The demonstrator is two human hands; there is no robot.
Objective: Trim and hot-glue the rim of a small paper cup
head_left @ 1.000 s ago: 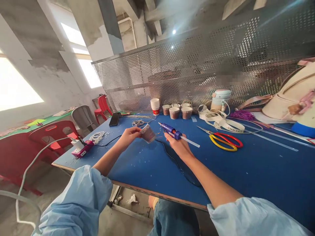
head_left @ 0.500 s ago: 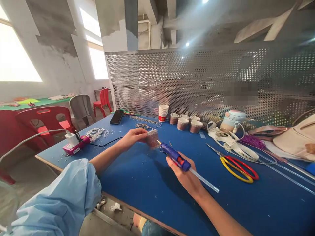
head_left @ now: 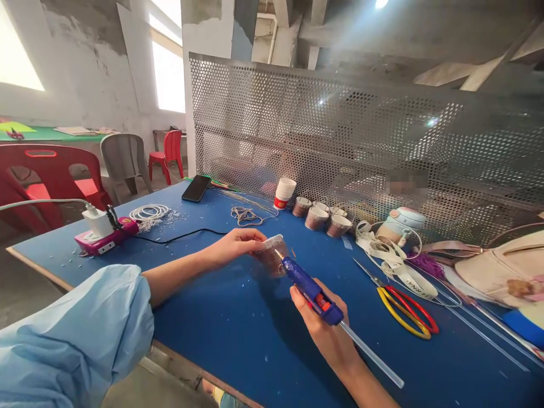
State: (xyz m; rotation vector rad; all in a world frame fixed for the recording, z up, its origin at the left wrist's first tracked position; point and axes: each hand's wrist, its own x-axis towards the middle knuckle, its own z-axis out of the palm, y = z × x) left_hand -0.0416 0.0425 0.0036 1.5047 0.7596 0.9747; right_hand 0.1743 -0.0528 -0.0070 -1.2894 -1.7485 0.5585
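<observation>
My left hand [head_left: 240, 247] is closed on the edge of a small wrapped cup [head_left: 272, 262], brownish with a pale rim, held tilted above the blue table. My right hand [head_left: 325, 323] grips a blue glue gun [head_left: 308, 286], with a clear glue stick [head_left: 374, 354] sticking out of its back end. The gun's nozzle points at the cup near its rim; whether it touches cannot be told. Several similar wrapped cups [head_left: 317, 217] stand farther back, beside a stack of white paper cups [head_left: 285, 190] with a red one at the bottom.
Scissors [head_left: 402, 309] with red and yellow handles lie at right, near white ribbon [head_left: 393, 258] and a bottle [head_left: 402, 224]. At left are a pink power strip [head_left: 97, 241], coiled white cord [head_left: 148, 212] and a phone [head_left: 196, 188]. A perforated metal screen [head_left: 340, 130] borders the back.
My view has tilted down and shifted slightly. The cup is turned so its rim shows more, and the nozzle sits over its upper part. Both hands keep their holds.
</observation>
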